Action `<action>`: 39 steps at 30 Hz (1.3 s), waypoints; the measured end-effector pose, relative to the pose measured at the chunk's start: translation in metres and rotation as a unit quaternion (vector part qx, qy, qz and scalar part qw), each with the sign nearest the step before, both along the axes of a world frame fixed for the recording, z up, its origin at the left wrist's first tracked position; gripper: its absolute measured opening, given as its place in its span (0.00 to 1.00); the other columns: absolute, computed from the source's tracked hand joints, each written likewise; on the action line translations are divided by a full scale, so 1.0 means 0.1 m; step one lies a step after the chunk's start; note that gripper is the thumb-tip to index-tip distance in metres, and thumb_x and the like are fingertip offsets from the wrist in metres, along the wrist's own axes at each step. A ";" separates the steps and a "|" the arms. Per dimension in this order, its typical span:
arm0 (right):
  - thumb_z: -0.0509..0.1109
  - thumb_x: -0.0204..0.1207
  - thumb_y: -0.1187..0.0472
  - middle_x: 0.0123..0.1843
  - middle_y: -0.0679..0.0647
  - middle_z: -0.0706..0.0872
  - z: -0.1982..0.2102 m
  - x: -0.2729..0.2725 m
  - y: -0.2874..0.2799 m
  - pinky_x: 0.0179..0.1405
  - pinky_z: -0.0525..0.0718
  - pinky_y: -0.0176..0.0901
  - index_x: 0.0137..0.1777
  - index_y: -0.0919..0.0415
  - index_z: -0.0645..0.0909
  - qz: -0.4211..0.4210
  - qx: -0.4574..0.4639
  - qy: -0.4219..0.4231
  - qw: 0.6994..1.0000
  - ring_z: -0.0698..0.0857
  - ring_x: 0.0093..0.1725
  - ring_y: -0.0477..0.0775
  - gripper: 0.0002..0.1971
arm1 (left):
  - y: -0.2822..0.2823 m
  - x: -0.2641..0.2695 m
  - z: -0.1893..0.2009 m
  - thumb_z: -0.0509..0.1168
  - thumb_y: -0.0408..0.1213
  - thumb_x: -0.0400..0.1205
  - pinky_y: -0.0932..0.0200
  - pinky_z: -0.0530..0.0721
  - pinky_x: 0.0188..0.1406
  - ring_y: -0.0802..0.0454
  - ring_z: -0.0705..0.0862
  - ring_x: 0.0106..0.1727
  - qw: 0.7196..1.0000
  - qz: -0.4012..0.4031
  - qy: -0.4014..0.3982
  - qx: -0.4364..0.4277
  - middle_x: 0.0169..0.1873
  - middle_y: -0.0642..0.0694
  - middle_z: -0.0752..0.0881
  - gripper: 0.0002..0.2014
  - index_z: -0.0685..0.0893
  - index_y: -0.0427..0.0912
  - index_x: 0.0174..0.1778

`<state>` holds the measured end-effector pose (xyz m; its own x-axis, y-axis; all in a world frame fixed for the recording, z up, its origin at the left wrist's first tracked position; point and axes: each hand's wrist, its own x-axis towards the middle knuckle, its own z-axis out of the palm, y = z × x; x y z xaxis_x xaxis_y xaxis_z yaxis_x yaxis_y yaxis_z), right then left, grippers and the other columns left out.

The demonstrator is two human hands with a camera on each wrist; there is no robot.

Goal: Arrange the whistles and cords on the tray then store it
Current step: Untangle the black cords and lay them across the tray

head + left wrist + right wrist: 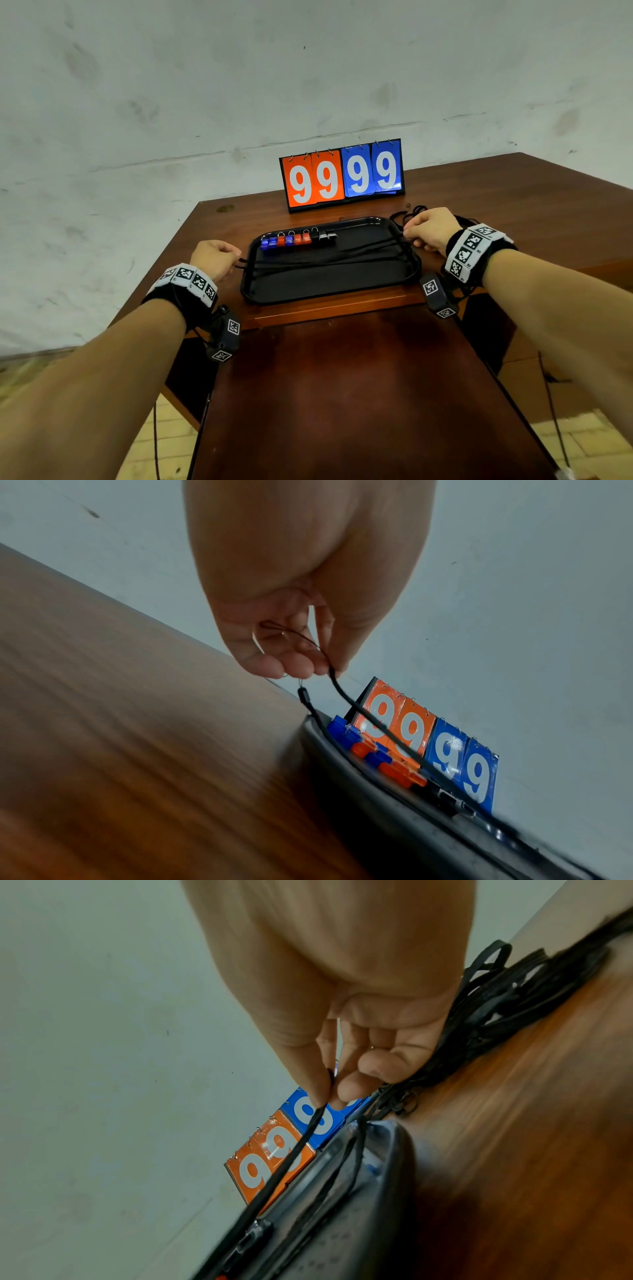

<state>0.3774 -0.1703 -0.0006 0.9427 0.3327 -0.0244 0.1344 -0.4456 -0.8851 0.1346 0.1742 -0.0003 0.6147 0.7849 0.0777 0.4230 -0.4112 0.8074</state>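
Note:
A black tray [329, 287] lies on the wooden table. Along its far edge stands a row of blue, red and black whistles [297, 238]. Several black cords [325, 258] stretch across the tray from side to side. My left hand [214, 258] pinches one end of a black cord [373, 727] just beyond the tray's left rim. My right hand [430, 229] pinches the other end of the cord [291, 1153] at the tray's right rim. The cord is pulled taut between both hands above the tray [394, 826].
A flip scoreboard [342, 174] showing 99 and 99 stands behind the tray. A loose heap of black cords [507, 996] lies on the table behind my right hand. The table's front edge [325, 318] runs just below the tray; a white wall rises behind.

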 end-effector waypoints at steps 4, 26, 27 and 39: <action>0.72 0.73 0.70 0.33 0.62 0.85 -0.04 0.00 0.01 0.14 0.73 0.33 0.43 0.72 0.88 0.003 -0.016 0.003 1.000 0.78 0.25 0.51 0.05 | -0.03 0.02 0.01 0.68 0.32 0.80 0.57 0.83 0.33 0.47 0.83 0.28 1.000 -0.009 0.025 0.014 0.31 0.41 0.87 0.06 0.88 0.41 0.38; 0.72 0.74 0.67 0.32 0.59 0.84 -0.11 -0.06 0.00 0.15 0.72 0.34 0.39 0.61 0.85 0.000 -0.064 0.006 0.998 0.78 0.24 0.52 0.03 | -0.04 -0.09 -0.01 0.70 0.35 0.77 0.60 0.81 0.26 0.48 0.84 0.26 0.996 0.041 0.065 0.033 0.29 0.41 0.88 0.01 0.86 0.42 0.40; 0.72 0.74 0.66 0.32 0.59 0.83 -0.11 -0.06 0.00 0.15 0.71 0.34 0.40 0.59 0.85 -0.004 -0.067 0.003 0.998 0.78 0.25 0.52 0.03 | -0.04 -0.09 -0.01 0.71 0.35 0.76 0.59 0.82 0.26 0.47 0.85 0.27 0.996 0.044 0.066 0.035 0.30 0.41 0.89 0.01 0.85 0.42 0.41; 0.72 0.77 0.64 0.33 0.55 0.82 -0.13 -0.02 0.06 0.18 0.73 0.36 0.53 0.56 0.83 0.019 -0.096 -0.009 0.995 0.77 0.27 0.51 0.06 | -0.04 -0.04 -0.09 0.67 0.36 0.82 0.58 0.81 0.25 0.48 0.83 0.34 0.996 0.034 0.056 -0.068 0.43 0.41 0.85 0.11 0.79 0.44 0.61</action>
